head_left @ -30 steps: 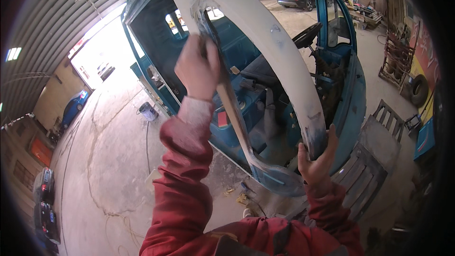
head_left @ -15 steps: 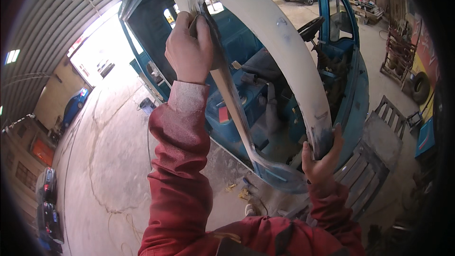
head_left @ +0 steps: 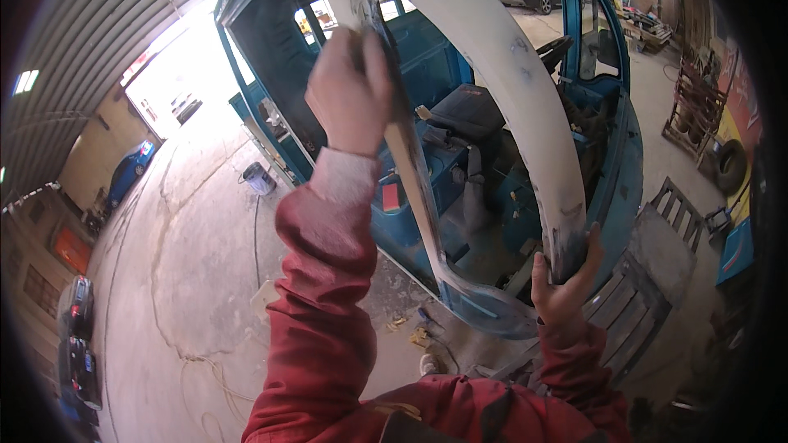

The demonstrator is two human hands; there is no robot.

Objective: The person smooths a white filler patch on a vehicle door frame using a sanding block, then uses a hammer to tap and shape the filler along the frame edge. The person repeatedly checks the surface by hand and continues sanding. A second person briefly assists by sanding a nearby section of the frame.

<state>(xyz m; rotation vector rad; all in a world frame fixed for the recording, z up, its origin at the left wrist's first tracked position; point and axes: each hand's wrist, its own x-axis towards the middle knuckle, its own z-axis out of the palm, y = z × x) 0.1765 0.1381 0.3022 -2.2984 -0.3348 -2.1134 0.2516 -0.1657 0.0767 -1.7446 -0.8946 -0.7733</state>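
Frame [head_left: 525, 98], pale and curved, stretches across my view in front of the blue cab [head_left: 620, 164]. My right hand [head_left: 566, 283] clasps its lower end from below; my left hand [head_left: 349, 90] is curled near the frame's upper opening, too blurred to tell whether it grips anything.

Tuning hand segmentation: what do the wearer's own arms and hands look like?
Long, loose, creased red sleeves; the left one pales toward a whitish, dusty-looking cuff. The left hand, motion-blurred, and the right hand show no gloves.
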